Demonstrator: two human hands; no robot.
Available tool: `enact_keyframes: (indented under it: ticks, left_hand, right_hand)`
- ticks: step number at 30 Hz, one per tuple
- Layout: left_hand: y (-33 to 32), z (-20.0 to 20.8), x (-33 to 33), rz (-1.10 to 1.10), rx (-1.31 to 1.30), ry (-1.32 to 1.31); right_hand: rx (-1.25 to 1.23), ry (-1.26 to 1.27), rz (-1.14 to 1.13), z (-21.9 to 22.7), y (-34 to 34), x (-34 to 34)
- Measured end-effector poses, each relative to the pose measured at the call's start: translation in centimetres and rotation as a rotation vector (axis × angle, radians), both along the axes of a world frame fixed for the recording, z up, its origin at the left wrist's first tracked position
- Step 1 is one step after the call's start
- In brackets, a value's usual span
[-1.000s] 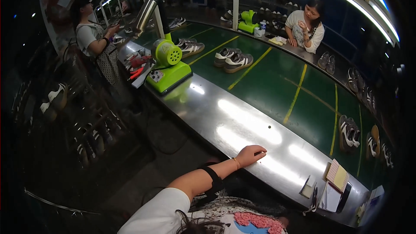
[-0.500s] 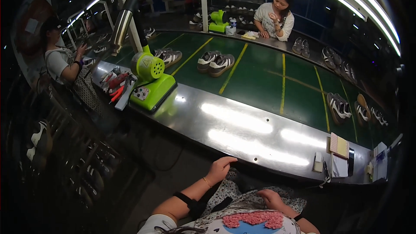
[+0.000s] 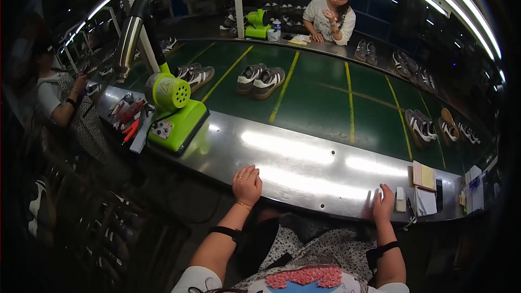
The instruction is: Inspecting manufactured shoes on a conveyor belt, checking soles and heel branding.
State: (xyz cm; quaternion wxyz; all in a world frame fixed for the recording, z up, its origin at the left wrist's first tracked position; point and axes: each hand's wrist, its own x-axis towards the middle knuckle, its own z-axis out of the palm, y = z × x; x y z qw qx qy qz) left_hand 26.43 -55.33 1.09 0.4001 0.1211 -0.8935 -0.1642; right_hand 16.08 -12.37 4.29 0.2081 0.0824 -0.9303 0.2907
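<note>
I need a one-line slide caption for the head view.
Left hand and right hand at a metal worktop, before a green conveyor belt carrying grey-and-white sneakers.

Ahead of the left hand [image 3: 247, 184] and off to its left, I see a lime-green machine [image 3: 179, 125] with a cluster of tools [image 3: 132, 115] beside it. Farther ahead of that hand, a pair of grey-and-white shoes [image 3: 269, 83] sits on a green belt [image 3: 320, 111] marked with yellow lines [image 3: 349, 103]. Right of the right hand [image 3: 384, 203], I make out a notepad [image 3: 425, 176]. Well beyond both hands, a person [image 3: 328, 19] in a pale top is at the far ledge [image 3: 347, 53].
</note>
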Motion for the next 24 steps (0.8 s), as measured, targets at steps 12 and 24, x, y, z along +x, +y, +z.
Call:
enact_keyframes:
  ticks: [12, 24]
  left_hand:
    - [-1.0, 0.4, 0.3, -0.164, -0.028, 0.043]
    - [-0.5, 0.9, 0.6, -0.107, 0.010, -0.051]
  right_hand:
    - [0.348, -0.164, -0.169, -2.0, -0.7, -0.1]
    - [0.528, -0.276, -0.169, -1.7, -1.0, -0.4]
